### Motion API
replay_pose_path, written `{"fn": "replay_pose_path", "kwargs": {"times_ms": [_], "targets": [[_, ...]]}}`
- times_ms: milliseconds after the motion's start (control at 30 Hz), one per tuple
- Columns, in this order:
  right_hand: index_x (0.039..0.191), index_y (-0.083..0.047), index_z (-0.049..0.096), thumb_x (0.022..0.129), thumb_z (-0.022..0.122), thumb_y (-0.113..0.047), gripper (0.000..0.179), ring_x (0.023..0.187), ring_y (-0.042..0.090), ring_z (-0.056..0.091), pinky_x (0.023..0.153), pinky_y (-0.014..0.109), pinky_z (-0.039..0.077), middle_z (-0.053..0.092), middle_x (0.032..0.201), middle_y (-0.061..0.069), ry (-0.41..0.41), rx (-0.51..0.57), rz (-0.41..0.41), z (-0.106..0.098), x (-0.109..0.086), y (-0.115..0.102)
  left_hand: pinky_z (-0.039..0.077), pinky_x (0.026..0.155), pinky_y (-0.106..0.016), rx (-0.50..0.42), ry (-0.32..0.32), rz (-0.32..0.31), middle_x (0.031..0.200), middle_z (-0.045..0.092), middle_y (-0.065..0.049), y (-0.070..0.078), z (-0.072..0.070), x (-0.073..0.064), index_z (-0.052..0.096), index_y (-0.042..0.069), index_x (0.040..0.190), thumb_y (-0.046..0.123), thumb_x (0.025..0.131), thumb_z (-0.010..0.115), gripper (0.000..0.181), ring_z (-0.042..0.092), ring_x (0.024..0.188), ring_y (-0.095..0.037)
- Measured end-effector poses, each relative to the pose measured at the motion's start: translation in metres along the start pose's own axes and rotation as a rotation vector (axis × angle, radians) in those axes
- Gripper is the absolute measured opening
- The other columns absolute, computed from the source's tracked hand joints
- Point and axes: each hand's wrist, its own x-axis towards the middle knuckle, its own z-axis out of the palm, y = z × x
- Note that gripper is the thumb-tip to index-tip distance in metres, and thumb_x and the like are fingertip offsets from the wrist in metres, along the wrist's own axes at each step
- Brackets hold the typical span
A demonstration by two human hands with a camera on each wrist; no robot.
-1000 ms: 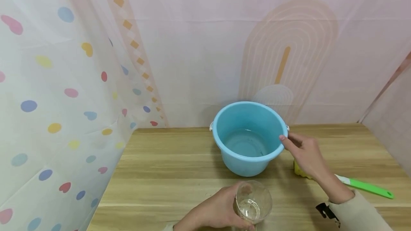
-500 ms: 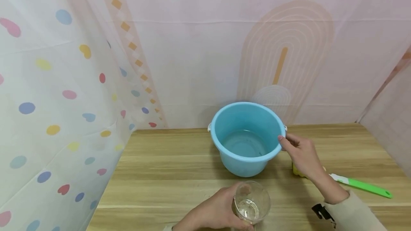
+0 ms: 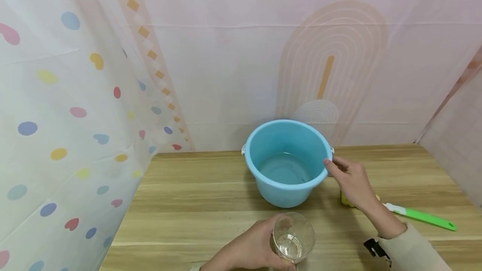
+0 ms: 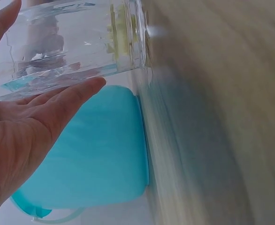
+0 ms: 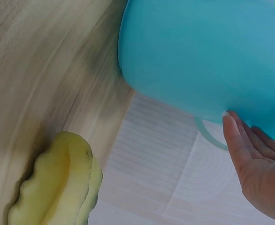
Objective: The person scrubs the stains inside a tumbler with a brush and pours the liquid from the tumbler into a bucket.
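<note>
Head view: the glass point(image 3: 295, 236) is clear — bucket point(image 3: 283, 196), light-blue.

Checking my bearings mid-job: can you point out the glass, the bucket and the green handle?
Glass point(image 4: 79, 44): left wrist view, on its clear side wall.
Bucket point(image 3: 284, 198): head view, on its outer wall below the rim.
Green handle point(image 3: 431, 219): head view, midway along the green part.

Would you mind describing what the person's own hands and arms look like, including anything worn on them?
The left hand and right hand are bare, with no gloves. The right sleeve is pale beige, and a small black strap or clip shows beside it. Of the left sleeve, only a pale sliver appears at the head view's bottom edge.
</note>
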Motion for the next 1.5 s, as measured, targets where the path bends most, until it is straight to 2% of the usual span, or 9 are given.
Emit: {"fn": "replay_pose_path", "kwargs": {"times_ms": [233,467,567,800,1067,1300,1500], "targets": [[0.137,0.007,0.064,0.109,0.06,-0.028,0.045,0.088,0.001,0.072,0.08,0.018,0.055,0.074,0.117,0.022,-0.007,0.007,0.01,0.001,0.001,0.0,0.048,0.104,-0.029,-0.005,0.015,0.033,0.138,0.06,0.006,0.0,-0.001,-0.001,0.051,0.016,0.147,0.036,0.079,0.095,0.083,0.058,0.122,-0.006],[0.136,0.006,0.065,0.109,0.06,-0.028,0.044,0.088,0.003,0.073,0.081,0.021,0.056,0.074,0.118,0.023,-0.011,0.023,0.011,0.003,0.001,-0.001,0.048,0.105,-0.031,-0.021,0.04,0.087,0.138,0.062,0.005,-0.002,0.0,-0.004,0.052,0.021,0.146,0.033,0.079,0.095,0.081,0.059,0.123,-0.009],[0.136,0.006,0.065,0.109,0.059,-0.028,0.044,0.088,0.003,0.073,0.082,0.022,0.057,0.074,0.117,0.023,-0.009,0.016,0.014,0.003,0.001,-0.002,0.048,0.106,-0.031,-0.024,0.056,0.093,0.139,0.062,0.001,-0.003,0.001,-0.006,0.053,0.017,0.145,0.034,0.078,0.095,0.081,0.059,0.123,-0.01],[0.137,0.006,0.064,0.109,0.059,-0.03,0.046,0.087,0.004,0.073,0.085,0.037,0.061,0.074,0.118,0.023,-0.005,0.013,0.019,0.003,0.001,-0.003,0.048,0.105,-0.032,-0.042,0.08,0.075,0.14,0.062,-0.005,-0.005,-0.001,-0.009,0.053,0.012,0.145,0.035,0.078,0.095,0.083,0.059,0.125,-0.014],[0.137,0.006,0.064,0.109,0.059,-0.03,0.046,0.088,0.004,0.073,0.083,0.025,0.058,0.074,0.118,0.023,-0.01,0.021,0.026,0.005,0.001,-0.004,0.046,0.108,-0.033,-0.01,0.103,0.044,0.14,0.062,-0.001,-0.004,-0.004,-0.016,0.054,0.013,0.143,0.037,0.078,0.096,0.081,0.057,0.127,-0.013],[0.138,0.007,0.063,0.109,0.059,-0.029,0.046,0.09,0.004,0.072,0.08,0.026,0.06,0.072,0.121,0.024,-0.008,0.023,0.021,0.006,0.001,-0.006,0.047,0.108,-0.035,0.007,0.144,0.049,0.138,0.063,0.002,-0.005,-0.011,-0.024,0.054,0.018,0.144,0.038,0.077,0.096,0.081,0.059,0.126,-0.014],[0.137,0.008,0.063,0.109,0.059,-0.028,0.046,0.09,0.006,0.072,0.078,0.024,0.06,0.072,0.121,0.025,-0.007,0.02,0.019,0.007,0.002,-0.006,0.048,0.108,-0.037,0.019,0.181,0.069,0.139,0.063,0.0,-0.005,-0.019,-0.031,0.053,0.017,0.145,0.037,0.078,0.095,0.082,0.06,0.126,-0.018]]}}
